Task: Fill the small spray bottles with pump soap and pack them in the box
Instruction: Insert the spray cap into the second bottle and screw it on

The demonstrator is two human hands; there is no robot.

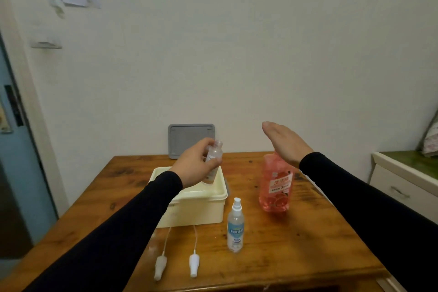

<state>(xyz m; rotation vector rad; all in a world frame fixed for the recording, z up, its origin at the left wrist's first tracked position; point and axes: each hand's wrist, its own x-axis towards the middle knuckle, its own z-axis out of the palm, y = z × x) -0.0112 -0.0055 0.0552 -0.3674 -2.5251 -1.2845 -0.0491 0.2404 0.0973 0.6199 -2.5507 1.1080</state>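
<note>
Bottle (213, 161) uncapped, gripped within left fingers (208, 143)

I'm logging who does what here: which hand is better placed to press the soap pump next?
Right. The right hand hovers open just above the pink soap bottle, while the left hand already grips the uncapped small bottle over the box.

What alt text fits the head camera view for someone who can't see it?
A person's left hand holds an uncapped small spray bottle above a cream box, while the open right hand hovers over a pink soap bottle on a wooden table.
</note>
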